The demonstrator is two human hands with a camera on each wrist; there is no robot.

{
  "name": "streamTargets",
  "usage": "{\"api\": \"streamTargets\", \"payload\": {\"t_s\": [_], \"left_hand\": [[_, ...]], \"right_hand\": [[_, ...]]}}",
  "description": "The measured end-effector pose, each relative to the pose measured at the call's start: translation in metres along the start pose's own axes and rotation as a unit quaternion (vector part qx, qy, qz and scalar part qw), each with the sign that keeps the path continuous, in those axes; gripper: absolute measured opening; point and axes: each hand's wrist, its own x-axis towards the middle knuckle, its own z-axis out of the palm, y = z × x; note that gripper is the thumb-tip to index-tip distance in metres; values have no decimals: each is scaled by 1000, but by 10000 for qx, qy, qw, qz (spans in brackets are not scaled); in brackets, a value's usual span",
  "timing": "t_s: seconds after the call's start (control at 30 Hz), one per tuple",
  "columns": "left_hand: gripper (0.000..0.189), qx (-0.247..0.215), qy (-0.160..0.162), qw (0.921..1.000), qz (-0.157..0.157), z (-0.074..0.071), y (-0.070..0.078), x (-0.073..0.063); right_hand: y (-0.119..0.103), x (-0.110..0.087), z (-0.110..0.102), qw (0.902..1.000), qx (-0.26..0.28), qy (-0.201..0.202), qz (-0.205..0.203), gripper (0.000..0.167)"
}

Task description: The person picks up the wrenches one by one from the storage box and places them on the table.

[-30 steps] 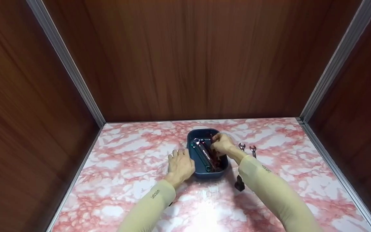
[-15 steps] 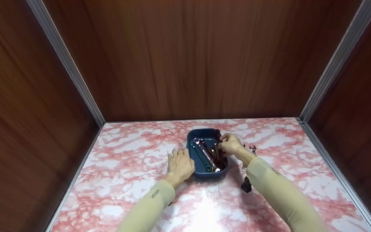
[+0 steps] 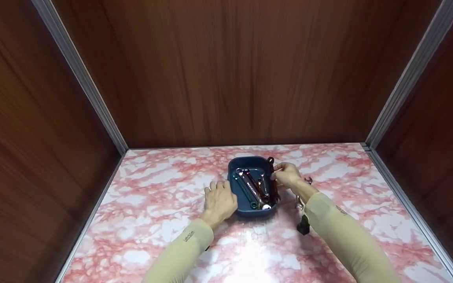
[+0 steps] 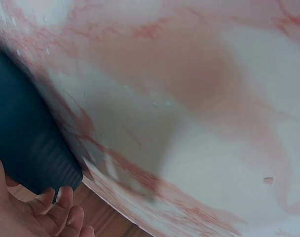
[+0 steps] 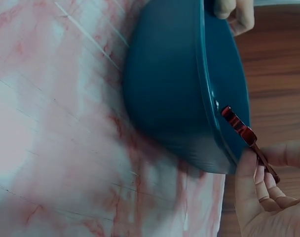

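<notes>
a red wrench (image 5: 242,129) is pinched by the right hand (image 3: 288,177), bin (image 5: 165,74) beside it gripped by the left hand (image 3: 220,201); unloading, seemingly: rim (image 5: 203,59) must be cleared.

Has dark brown wood-grain panels (image 3: 226,70) at the back and both sides, with grey metal strips (image 3: 81,74) up the rear corners. Spreads below as a red-and-white marbled worktop (image 3: 151,184). Catches bright white glare (image 3: 250,263) near the front middle.
</notes>
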Motion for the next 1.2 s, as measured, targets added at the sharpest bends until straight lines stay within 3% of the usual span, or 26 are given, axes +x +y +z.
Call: {"api": "streamTargets", "payload": {"t_s": [0.53, 0.83, 1.13, 1.2], "left_hand": [[39, 137, -38, 9999, 6, -1, 1, 0], [41, 96, -33, 9999, -19, 0, 1, 0], [42, 7, -8, 10000, -18, 1, 0, 1], [42, 2, -1, 10000, -17, 1, 0, 0]], "right_hand": [[12, 2, -21, 9997, 162, 105, -123, 35], [19, 0, -33, 9995, 227, 183, 148, 40], [30, -1, -42, 9981, 460, 294, 290, 33], [33, 0, -45, 9987, 290, 351, 219, 33]]}}
